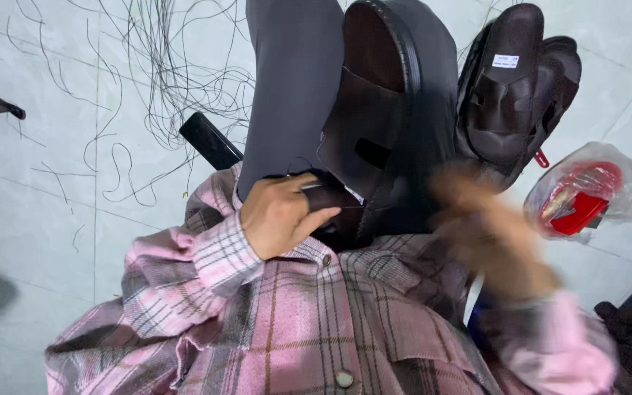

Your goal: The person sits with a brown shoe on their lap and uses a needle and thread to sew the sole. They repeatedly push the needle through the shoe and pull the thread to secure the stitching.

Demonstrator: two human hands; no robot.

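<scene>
Pale tiled floor (pixel 31 219), black threads (pixel 170 80) at 11 o'clock. Left hand (pixel 281 213) grips dark sandal (pixel 374 124) heel; right hand (pixel 495 234) blurred, grip unreadable.

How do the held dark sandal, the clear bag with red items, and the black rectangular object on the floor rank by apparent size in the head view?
1. Dark sandal, largest, though nearest the camera.
2. Clear bag.
3. Black rectangular object, smallest; partly hidden by the leg.
</scene>
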